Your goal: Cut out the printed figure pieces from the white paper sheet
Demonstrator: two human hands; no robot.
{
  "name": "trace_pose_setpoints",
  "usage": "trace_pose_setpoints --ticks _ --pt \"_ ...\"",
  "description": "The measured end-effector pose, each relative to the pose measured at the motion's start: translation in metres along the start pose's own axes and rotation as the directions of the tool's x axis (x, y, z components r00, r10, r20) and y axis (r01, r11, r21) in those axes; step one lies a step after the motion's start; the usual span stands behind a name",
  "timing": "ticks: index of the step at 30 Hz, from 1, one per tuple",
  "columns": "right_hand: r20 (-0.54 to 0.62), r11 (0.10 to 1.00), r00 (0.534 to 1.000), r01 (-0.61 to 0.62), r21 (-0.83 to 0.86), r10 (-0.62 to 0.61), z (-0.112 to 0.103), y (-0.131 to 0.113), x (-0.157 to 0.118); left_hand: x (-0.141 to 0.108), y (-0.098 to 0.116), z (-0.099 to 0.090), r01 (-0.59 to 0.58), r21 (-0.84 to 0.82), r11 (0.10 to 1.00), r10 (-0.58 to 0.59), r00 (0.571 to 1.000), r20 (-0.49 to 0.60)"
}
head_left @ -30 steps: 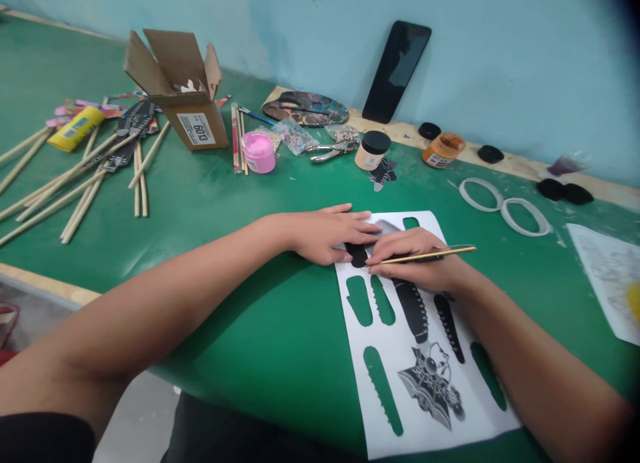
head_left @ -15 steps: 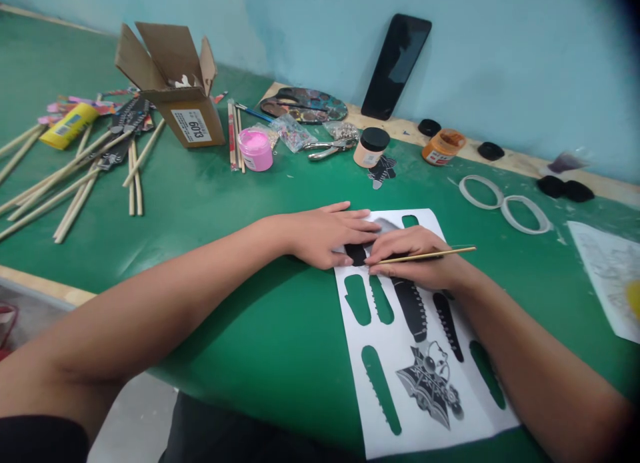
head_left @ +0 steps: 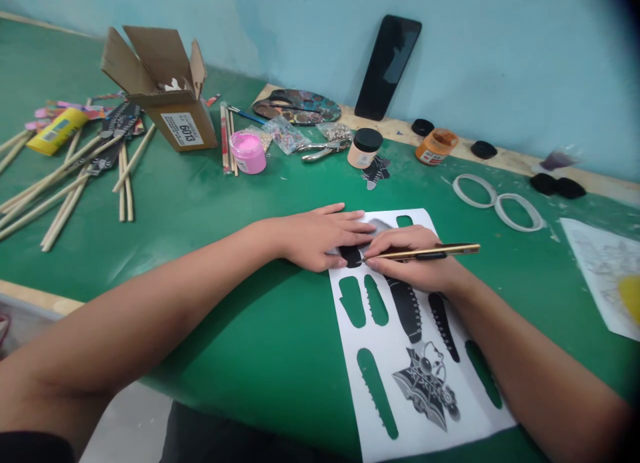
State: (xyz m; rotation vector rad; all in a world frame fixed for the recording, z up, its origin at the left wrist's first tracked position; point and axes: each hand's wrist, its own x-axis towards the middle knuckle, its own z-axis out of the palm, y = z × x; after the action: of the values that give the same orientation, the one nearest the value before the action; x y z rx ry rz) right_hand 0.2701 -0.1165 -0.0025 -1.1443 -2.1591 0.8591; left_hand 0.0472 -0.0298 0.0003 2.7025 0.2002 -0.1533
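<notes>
Several cut-outs pierce the white sheet (head_left: 420, 396); right fingers (head_left: 373, 253) grip, seemingly, a golden pen-like tool (head_left: 440, 250).

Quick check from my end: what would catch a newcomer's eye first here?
Probably both hands on the white sheet, the right one holding a slim gold tool. Next, the open cardboard box at the back left, and the dark phone leaning against the blue wall.

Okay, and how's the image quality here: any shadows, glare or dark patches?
Head view: black vignetting in the upper right corner; a soft shadow on the green table below the left arm; reflections on the phone; left hand and right hand fairly clear.
</notes>
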Motion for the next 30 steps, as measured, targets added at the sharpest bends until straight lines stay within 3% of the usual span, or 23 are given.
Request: trace_pose_setpoints --ticks 4,30 --pt "0.034 0.994 0.994 0.105 0.04 -0.106 0.0023 0.0019 0.0017 -0.0006 0.0005 -0.0002 0.005 0.006 1.0 -0.005 1.0 0.0" --pt "0.114 0.987 0.986 0.111 0.116 -0.124 0.0008 0.0017 0.0057 -0.0001 0.001 -0.0005 0.009 0.005 1.0 -0.009 1.0 -0.008"
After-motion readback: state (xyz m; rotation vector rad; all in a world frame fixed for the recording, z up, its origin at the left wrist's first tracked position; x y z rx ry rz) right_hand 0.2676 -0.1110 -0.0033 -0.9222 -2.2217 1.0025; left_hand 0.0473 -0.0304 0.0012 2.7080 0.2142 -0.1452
